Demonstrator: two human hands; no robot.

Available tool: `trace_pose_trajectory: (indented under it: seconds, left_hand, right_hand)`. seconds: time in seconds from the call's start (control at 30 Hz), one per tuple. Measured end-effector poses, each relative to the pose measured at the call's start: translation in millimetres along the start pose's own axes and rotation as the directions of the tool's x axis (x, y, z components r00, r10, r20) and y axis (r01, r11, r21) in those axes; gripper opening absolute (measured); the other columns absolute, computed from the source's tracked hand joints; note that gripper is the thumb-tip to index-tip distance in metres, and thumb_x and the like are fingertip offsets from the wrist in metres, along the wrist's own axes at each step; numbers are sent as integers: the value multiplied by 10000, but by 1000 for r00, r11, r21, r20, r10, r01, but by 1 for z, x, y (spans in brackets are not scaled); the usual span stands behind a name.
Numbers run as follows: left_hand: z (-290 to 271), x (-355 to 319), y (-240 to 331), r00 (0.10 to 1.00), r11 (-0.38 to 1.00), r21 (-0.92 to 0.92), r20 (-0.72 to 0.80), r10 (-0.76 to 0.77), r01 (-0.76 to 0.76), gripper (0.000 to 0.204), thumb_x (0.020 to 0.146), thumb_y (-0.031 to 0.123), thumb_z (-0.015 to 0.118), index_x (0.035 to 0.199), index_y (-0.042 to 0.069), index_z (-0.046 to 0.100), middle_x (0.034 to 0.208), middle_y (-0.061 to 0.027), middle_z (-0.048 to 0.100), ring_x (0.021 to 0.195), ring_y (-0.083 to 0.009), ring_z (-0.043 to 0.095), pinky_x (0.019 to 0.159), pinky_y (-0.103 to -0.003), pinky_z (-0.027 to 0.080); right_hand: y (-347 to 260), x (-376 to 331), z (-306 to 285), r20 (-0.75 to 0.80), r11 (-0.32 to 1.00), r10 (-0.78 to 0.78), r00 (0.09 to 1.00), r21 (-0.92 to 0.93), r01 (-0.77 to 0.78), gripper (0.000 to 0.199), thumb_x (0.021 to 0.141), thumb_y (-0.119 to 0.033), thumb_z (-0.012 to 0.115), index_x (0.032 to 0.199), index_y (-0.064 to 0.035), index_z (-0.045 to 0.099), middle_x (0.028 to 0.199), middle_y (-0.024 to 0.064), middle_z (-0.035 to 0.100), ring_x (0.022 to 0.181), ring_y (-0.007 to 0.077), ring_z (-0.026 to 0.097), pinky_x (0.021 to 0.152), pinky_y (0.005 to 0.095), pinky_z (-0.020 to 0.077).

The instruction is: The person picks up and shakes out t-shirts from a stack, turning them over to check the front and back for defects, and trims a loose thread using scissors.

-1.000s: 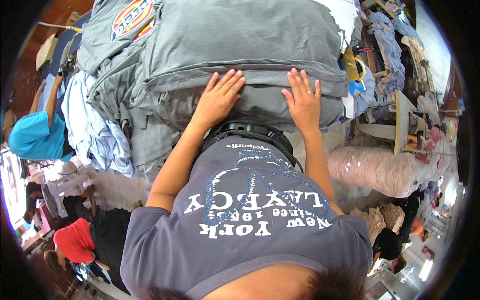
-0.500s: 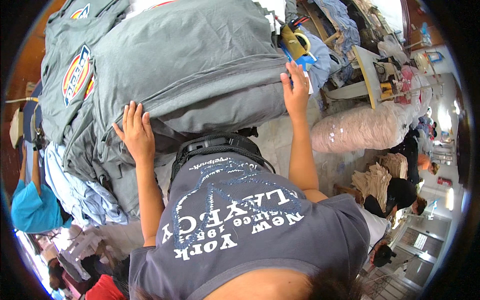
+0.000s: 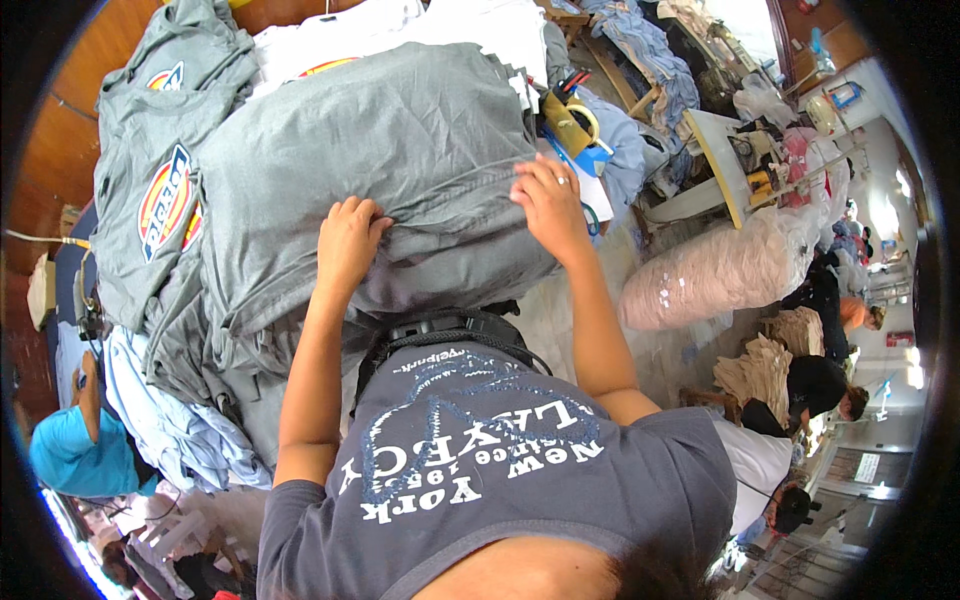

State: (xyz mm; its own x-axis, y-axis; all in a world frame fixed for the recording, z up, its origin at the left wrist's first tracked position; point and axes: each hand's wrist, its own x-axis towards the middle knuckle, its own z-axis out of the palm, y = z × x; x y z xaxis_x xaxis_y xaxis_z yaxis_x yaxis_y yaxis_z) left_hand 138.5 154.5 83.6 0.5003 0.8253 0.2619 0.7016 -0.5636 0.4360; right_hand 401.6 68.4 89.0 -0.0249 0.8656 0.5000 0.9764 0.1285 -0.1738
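Note:
A dark grey T-shirt point(image 3: 400, 130) lies spread over a heap of similar shirts in front of me, its lower edge bunched in folds. My left hand point(image 3: 350, 240) is closed on the cloth near the middle of that edge, fingers bent into it. At the right end of the folds, my right hand point(image 3: 550, 208) has its fingers bent and drawn toward the thumb, with shirt cloth at the tips. The fingertips of both hands are partly hidden. To the left lies another grey shirt bearing a red and yellow printed emblem point(image 3: 167, 205).
Beyond the right hand stand a yellow tape roll point(image 3: 588, 125) and a holder with pens point(image 3: 570, 85). A plastic-wrapped pink bundle point(image 3: 715, 265) rests to the right. Light blue cloth point(image 3: 175, 400) hangs at the left, near a person in a blue top point(image 3: 85, 455).
Both hands have moved inward along the shirt's edge, the left one rightward and the right one leftward. Their outstretched fingers have bent onto the cloth.

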Motion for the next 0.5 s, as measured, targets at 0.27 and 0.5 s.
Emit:
trace_pose_trajectory:
  seconds: [0.27, 0.5]
  left_hand:
    - [-47, 2, 48, 980, 992, -127, -201, -1, -25, 142, 784, 172, 548, 810, 41, 498, 745, -126, 589, 678, -298, 578, 559, -375, 434]
    - [-155, -51, 100, 717, 408, -890, 148, 681, -204, 125, 700, 132, 644, 748, 60, 554, 634, -81, 571, 594, -242, 570, 537, -291, 424]
  right_hand:
    - [-60, -15, -52, 213, 980, 96, 972, 150, -130, 135, 716, -97, 562, 847, -71, 581, 933, 87, 525, 928, 262, 472, 804, 422, 356]
    - [-110, 27, 14, 431, 460, -22, 902, 805, -374, 310, 761, -90, 553, 1069, -66, 522, 1178, 157, 443, 994, 286, 488, 826, 393, 399]
